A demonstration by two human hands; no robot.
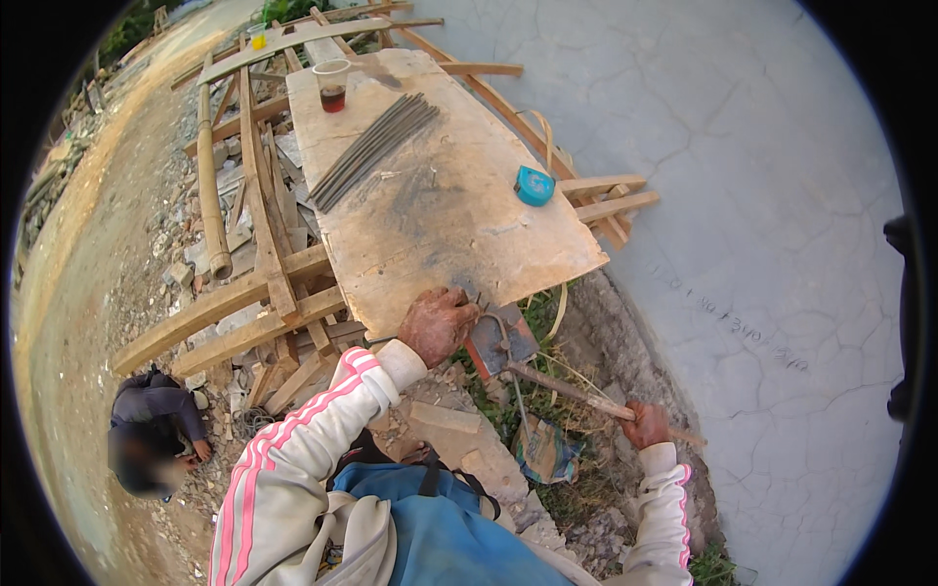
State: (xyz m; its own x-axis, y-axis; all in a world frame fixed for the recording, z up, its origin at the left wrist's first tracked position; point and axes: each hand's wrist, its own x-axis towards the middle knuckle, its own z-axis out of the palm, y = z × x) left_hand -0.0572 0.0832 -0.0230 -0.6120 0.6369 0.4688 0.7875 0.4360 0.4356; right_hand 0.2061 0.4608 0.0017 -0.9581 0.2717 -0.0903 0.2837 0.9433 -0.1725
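My left hand [438,322] is closed on a thin steel rod at the near edge of the worn board [508,244], beside a dark metal plate [508,347] with reddish edges and bent metal on it. My right hand [646,423] grips a long rusty bar [576,391] that reaches to that plate. Farther up the board lie a bundle of steel rods [373,151] and a teal tape measure [534,185]; a plastic cup [332,88] with dark red liquid stands near the far end.
Timber and bamboo [215,195] lie over rubble on the left. A co-worker [151,420] crouches at lower left by a dirt path [68,293]. A cracked grey wall or slab [782,244] fills the right. A crumpled sack [547,454] lies among weeds below.
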